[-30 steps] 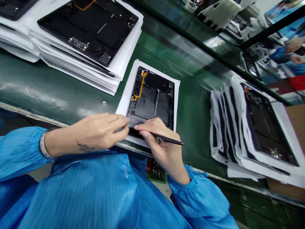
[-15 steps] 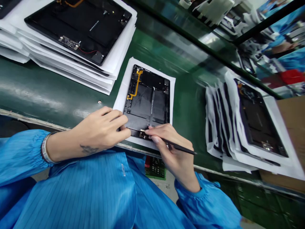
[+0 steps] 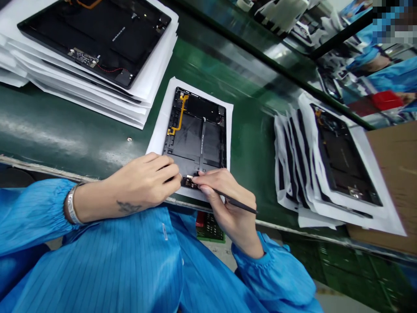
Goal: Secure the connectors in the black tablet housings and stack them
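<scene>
A black device housing (image 3: 185, 134) with an orange flex cable (image 3: 178, 117) lies on a white sheet (image 3: 159, 108) in front of me. My right hand (image 3: 228, 187) pinches a thin black tool (image 3: 239, 205) whose back end points right. Its tip is hidden by my fingers, at a small circuit part (image 3: 189, 181) on the housing's near edge. My left hand (image 3: 150, 180) rests at the housing's near left corner, fingers curled; its fingertips are close to the small part, and what they hold, if anything, is hidden.
A stack of white sheets and housings (image 3: 97, 95) stands at the left. Another stack (image 3: 293, 165) leans at the right beside a cardboard box (image 3: 394, 161). A small metal piece (image 3: 129, 139) lies on the green table (image 3: 65, 117). Behind a rail, a person in blue (image 3: 395, 76) shows.
The whole view has shifted slightly. My left hand has moved a little right, nearer the small part. My right hand keeps its pinch on the black tool.
</scene>
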Demonstrator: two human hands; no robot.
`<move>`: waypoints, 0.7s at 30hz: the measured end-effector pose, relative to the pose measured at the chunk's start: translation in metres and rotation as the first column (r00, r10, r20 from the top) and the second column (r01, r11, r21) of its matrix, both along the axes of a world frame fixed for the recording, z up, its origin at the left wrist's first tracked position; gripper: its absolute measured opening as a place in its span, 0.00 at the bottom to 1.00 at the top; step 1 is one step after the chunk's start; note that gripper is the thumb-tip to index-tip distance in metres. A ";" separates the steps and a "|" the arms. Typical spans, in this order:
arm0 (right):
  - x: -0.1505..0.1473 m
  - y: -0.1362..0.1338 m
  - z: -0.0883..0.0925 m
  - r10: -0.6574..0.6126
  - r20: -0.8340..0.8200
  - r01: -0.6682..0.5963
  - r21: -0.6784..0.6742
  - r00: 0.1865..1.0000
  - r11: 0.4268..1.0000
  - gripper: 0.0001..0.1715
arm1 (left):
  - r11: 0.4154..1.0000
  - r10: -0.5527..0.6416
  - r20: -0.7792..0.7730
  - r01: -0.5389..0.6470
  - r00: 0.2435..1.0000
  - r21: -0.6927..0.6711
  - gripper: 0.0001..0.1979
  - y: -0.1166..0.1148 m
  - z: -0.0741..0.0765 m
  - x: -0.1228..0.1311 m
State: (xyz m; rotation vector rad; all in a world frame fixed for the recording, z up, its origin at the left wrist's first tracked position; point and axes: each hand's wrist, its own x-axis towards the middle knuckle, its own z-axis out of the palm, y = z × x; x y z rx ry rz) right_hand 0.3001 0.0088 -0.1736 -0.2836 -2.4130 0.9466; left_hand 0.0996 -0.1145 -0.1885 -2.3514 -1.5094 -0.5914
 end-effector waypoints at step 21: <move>0.008 -0.016 0.012 0.051 0.222 -0.153 0.475 0.974 0.867 0.09 | 1.000 0.009 0.010 -0.009 1.000 -0.002 0.14 -0.001 -0.002 0.004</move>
